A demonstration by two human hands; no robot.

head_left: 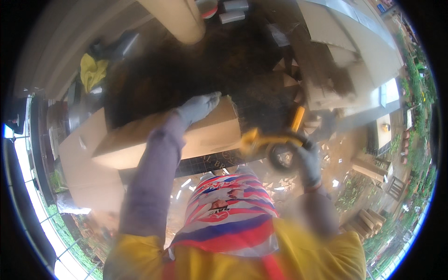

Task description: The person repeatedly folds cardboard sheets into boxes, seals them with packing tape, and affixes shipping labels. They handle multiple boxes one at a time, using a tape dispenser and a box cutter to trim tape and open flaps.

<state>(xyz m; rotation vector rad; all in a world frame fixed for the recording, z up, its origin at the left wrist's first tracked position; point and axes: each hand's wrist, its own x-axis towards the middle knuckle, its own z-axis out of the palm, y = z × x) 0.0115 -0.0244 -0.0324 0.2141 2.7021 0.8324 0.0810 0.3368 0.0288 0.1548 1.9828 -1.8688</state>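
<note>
- So the long brown cardboard box [210, 135] sits on the dark, worn counter [154, 84], right in front of the person, long axis mostly left to right, with the right end slanting a bit farther away.
- Left hand [198, 109], in a grey glove, is the nearer one: it rests on top of the box toward the right end, fingers stretched out flat, pointing far and right, not wrapped around anything.
- Right hand [307, 163], also grey-gloved, has its fingers closed around a yellow tape dispenser with a dark-ringed roll [281, 156].
- Key bit imo: the dispenser's yellow front points left at the box's right end, so the box lies left of those fingers. Too blurry to tell if they touch.
- Big flat brown cardboard piece [88, 163] off the box's left end, fwiw.
</note>
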